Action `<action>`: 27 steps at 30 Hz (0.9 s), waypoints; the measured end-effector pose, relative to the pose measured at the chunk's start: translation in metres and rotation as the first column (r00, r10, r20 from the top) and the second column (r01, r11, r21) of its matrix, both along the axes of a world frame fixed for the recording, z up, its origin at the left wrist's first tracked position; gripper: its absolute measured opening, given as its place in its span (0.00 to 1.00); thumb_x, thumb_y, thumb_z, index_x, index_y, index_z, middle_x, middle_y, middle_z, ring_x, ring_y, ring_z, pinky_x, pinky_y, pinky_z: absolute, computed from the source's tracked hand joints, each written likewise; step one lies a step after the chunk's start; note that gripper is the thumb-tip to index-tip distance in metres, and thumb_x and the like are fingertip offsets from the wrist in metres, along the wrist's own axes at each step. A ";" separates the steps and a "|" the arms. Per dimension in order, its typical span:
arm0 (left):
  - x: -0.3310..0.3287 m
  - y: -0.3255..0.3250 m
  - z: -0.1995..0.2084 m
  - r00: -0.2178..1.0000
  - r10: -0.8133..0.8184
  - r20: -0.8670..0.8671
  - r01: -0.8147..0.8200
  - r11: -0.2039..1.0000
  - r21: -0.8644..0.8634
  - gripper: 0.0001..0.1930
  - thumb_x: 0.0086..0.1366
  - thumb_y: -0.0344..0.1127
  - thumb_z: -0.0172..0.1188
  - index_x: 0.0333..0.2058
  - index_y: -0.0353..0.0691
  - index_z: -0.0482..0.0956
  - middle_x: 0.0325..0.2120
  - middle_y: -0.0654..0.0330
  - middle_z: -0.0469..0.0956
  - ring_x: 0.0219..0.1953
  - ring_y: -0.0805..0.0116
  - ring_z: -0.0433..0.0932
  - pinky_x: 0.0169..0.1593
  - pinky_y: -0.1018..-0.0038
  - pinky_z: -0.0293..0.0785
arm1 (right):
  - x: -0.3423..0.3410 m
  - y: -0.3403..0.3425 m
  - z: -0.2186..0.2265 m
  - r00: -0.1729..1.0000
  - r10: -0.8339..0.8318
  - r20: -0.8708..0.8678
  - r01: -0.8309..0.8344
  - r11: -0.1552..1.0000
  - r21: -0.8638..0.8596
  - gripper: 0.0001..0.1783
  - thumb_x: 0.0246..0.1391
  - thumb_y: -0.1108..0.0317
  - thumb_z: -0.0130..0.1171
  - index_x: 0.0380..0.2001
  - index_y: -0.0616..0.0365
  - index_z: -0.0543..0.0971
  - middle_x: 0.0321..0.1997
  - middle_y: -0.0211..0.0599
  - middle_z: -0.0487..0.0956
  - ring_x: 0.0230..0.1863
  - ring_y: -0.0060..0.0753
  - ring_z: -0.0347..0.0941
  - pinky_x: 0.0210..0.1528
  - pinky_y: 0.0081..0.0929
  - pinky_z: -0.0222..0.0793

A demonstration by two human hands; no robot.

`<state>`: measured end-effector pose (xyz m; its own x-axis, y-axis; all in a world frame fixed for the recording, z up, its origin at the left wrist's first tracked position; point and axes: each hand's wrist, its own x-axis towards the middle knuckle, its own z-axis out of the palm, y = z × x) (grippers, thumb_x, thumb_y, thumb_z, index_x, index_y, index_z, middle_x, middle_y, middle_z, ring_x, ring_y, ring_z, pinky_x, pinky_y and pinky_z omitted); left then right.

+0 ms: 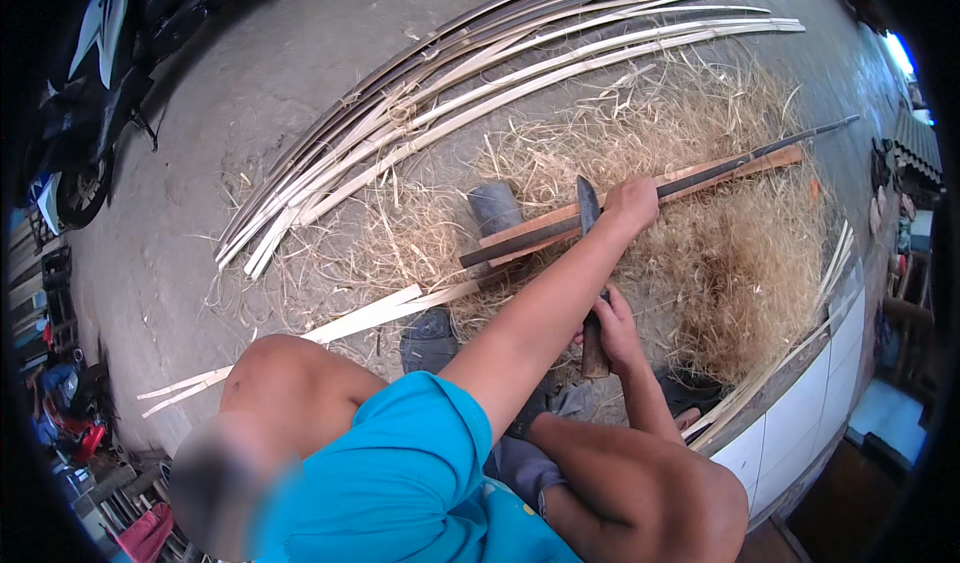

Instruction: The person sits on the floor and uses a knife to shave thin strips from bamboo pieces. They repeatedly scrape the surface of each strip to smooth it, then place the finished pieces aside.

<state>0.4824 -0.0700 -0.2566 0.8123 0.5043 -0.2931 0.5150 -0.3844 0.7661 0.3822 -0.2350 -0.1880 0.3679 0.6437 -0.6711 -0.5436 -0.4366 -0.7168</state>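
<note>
My left hand (632,205) is closed around a long, dark-skinned bamboo strip (745,161), which slants from the middle up to the right. Under the strip lies a reddish wooden board (775,159). In my right hand (615,328), nearer to me, is the wooden handle of a knife (587,201); its dark, broad blade points away from me and crosses the strip just left of my left hand. My left forearm hides part of the blade. A grey cylinder (495,209) sits against the board's left part.
Curly shavings (740,283) are heaped around the board. Long split strips (440,113) lie in a row on the concrete floor beyond. Pale strips (365,318) rest by my left knee, others along a tiled ledge (800,403) at right. A motorcycle (95,103) stands far left.
</note>
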 end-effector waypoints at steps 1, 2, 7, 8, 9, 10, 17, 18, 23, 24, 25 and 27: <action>0.000 -0.005 -0.002 0.999 0.030 0.025 -0.030 1.000 0.002 0.11 0.61 0.33 0.57 0.39 0.36 0.82 0.40 0.45 0.82 0.46 0.44 0.80 0.50 0.55 0.76 | 0.002 -0.003 0.000 0.999 -0.037 -0.037 0.038 0.999 0.010 0.13 0.68 0.64 0.46 0.50 0.58 0.69 0.28 0.34 0.76 0.23 0.25 0.74 0.25 0.23 0.74; -0.002 -0.006 -0.004 0.997 0.069 0.047 -0.070 0.997 0.010 0.10 0.61 0.33 0.57 0.38 0.36 0.82 0.40 0.45 0.82 0.46 0.45 0.80 0.50 0.55 0.76 | 0.001 -0.003 -0.001 0.997 -0.046 -0.061 0.047 0.999 0.013 0.13 0.68 0.64 0.46 0.50 0.58 0.69 0.28 0.34 0.76 0.23 0.25 0.74 0.25 0.23 0.74; -0.002 -0.010 -0.003 0.993 0.110 0.031 -0.110 0.994 0.005 0.11 0.62 0.31 0.54 0.40 0.33 0.79 0.40 0.43 0.81 0.46 0.44 0.80 0.51 0.55 0.76 | -0.002 -0.008 -0.013 0.995 -0.067 -0.074 0.068 0.998 0.012 0.13 0.68 0.63 0.45 0.50 0.59 0.69 0.30 0.35 0.77 0.23 0.25 0.75 0.25 0.22 0.74; -0.001 -0.013 -0.001 0.992 0.122 0.043 -0.123 0.992 0.023 0.11 0.63 0.30 0.53 0.41 0.33 0.79 0.41 0.43 0.81 0.46 0.44 0.80 0.51 0.55 0.76 | -0.005 -0.007 -0.017 0.998 -0.057 0.016 0.057 0.998 0.005 0.14 0.68 0.63 0.45 0.50 0.59 0.69 0.30 0.35 0.78 0.23 0.25 0.75 0.25 0.23 0.75; -0.002 -0.015 -0.001 0.989 0.134 0.057 -0.136 0.990 0.042 0.11 0.63 0.30 0.52 0.41 0.32 0.78 0.41 0.42 0.80 0.46 0.43 0.80 0.51 0.56 0.76 | -0.010 -0.004 -0.021 0.993 -0.046 0.107 0.047 0.999 -0.003 0.14 0.68 0.63 0.45 0.50 0.60 0.70 0.31 0.36 0.78 0.23 0.25 0.75 0.25 0.23 0.75; -0.003 -0.014 -0.001 0.994 0.097 0.045 -0.099 0.993 0.058 0.12 0.63 0.29 0.51 0.44 0.31 0.77 0.42 0.42 0.80 0.48 0.44 0.79 0.51 0.56 0.76 | -0.015 -0.002 -0.025 0.980 -0.034 0.196 0.037 0.999 -0.011 0.14 0.68 0.63 0.45 0.50 0.60 0.70 0.31 0.36 0.78 0.23 0.25 0.76 0.25 0.24 0.75; -0.005 -0.011 -0.012 0.992 0.016 0.126 -0.025 0.997 0.070 0.15 0.63 0.28 0.51 0.48 0.30 0.75 0.46 0.43 0.79 0.51 0.46 0.78 0.53 0.57 0.76 | -0.075 -0.018 -0.049 0.571 0.546 0.613 -0.723 0.689 0.061 0.15 0.66 0.61 0.51 0.47 0.61 0.74 0.38 0.39 0.81 0.31 0.28 0.80 0.28 0.26 0.75; -0.007 -0.009 -0.010 0.992 0.005 0.123 -0.014 0.997 0.075 0.15 0.63 0.29 0.51 0.48 0.30 0.75 0.46 0.44 0.79 0.51 0.46 0.79 0.53 0.57 0.76 | -0.081 -0.017 -0.060 0.360 0.420 0.833 -0.847 0.521 0.103 0.15 0.66 0.61 0.52 0.46 0.61 0.75 0.39 0.40 0.81 0.32 0.28 0.80 0.28 0.26 0.75; -0.031 0.030 0.017 0.930 -0.336 -0.150 0.357 0.923 0.146 0.12 0.62 0.30 0.54 0.43 0.36 0.81 0.43 0.46 0.82 0.48 0.49 0.81 0.50 0.58 0.78 | -0.042 0.013 -0.005 0.975 0.216 -0.052 -0.216 0.976 -0.004 0.14 0.69 0.59 0.48 0.49 0.57 0.70 0.31 0.35 0.77 0.26 0.25 0.75 0.25 0.26 0.74; -0.041 0.051 0.026 0.860 -0.447 -0.247 0.497 0.844 0.203 0.11 0.62 0.30 0.55 0.41 0.36 0.82 0.42 0.45 0.82 0.46 0.49 0.81 0.49 0.57 0.78 | -0.036 0.013 -0.007 0.991 0.116 -0.069 -0.122 0.988 -0.090 0.15 0.69 0.57 0.48 0.49 0.56 0.69 0.29 0.33 0.75 0.24 0.24 0.73 0.24 0.26 0.74; -0.053 0.071 0.038 0.838 -0.474 -0.269 0.544 0.754 0.368 0.09 0.58 0.29 0.58 0.36 0.37 0.85 0.37 0.49 0.84 0.44 0.51 0.83 0.46 0.59 0.79 | -0.027 0.007 -0.013 0.995 0.038 -0.088 -0.045 0.996 -0.081 0.15 0.69 0.56 0.48 0.47 0.55 0.68 0.29 0.32 0.75 0.24 0.24 0.73 0.24 0.25 0.74; -0.077 0.120 0.070 0.695 -0.572 -0.437 0.702 0.405 0.586 0.06 0.54 0.27 0.59 0.26 0.39 0.86 0.27 0.52 0.84 0.34 0.53 0.83 0.40 0.61 0.79 | -0.019 -0.007 -0.021 0.995 -0.079 -0.059 0.074 0.994 -0.076 0.14 0.69 0.55 0.48 0.46 0.54 0.68 0.29 0.32 0.75 0.24 0.24 0.73 0.24 0.25 0.73</action>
<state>0.4053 0.0502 -0.1866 0.9644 -0.0508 -0.2594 -0.0329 -0.9968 0.0731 0.3627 -0.2416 -0.2085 0.3705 0.5636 -0.7383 -0.6196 -0.4423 -0.6485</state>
